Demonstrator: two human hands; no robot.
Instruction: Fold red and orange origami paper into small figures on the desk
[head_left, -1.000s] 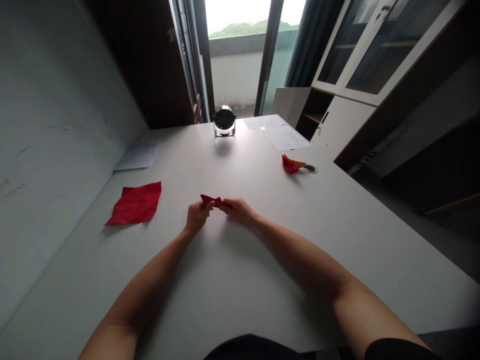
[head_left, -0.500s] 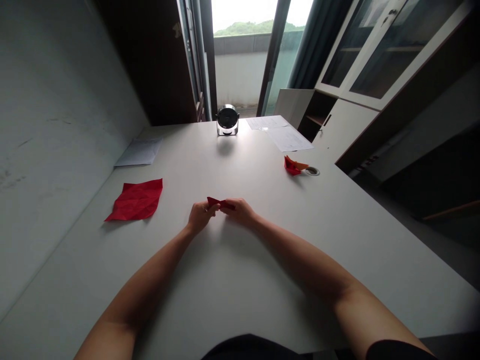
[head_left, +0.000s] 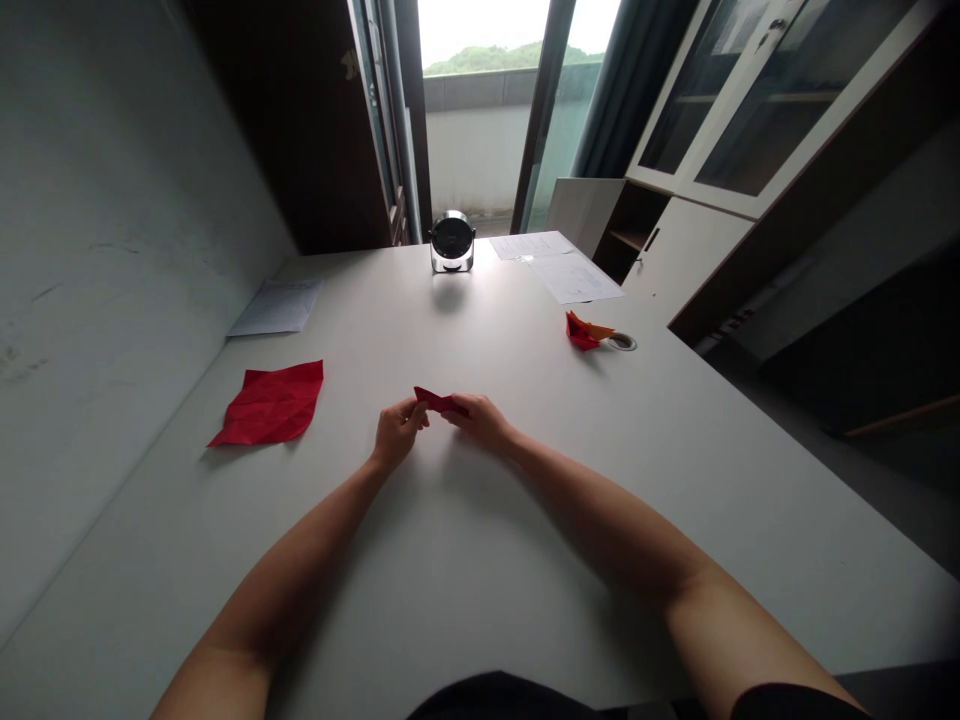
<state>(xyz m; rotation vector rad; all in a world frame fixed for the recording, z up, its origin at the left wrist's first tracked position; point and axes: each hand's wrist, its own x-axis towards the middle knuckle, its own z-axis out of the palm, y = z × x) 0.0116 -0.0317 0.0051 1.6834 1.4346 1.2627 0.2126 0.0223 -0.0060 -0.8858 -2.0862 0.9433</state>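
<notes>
A small piece of folded red paper (head_left: 436, 400) is held between my two hands, just above the white table (head_left: 450, 560). My left hand (head_left: 398, 431) pinches its left end, thumb toward me. Closed on the right end is my right hand (head_left: 481, 420), its fingers partly hiding the paper. To the left lies a creased red sheet of paper (head_left: 274, 403), opened out with its edges slightly lifted. Farther right stand folded red and orange paper shapes (head_left: 587, 331), set close together against a roll of tape (head_left: 622, 342).
A round black device on a metal stand (head_left: 452, 242) sits at the table's far edge. White printed sheets (head_left: 574, 275) lie at the back right, and a pale envelope-like packet (head_left: 276, 306) at the back left. A wall (head_left: 112, 300) borders the left side.
The left end of the folded red paper has risen a little, and my left thumb and fingers have shifted left along it. My right hand stays nearly in place.
</notes>
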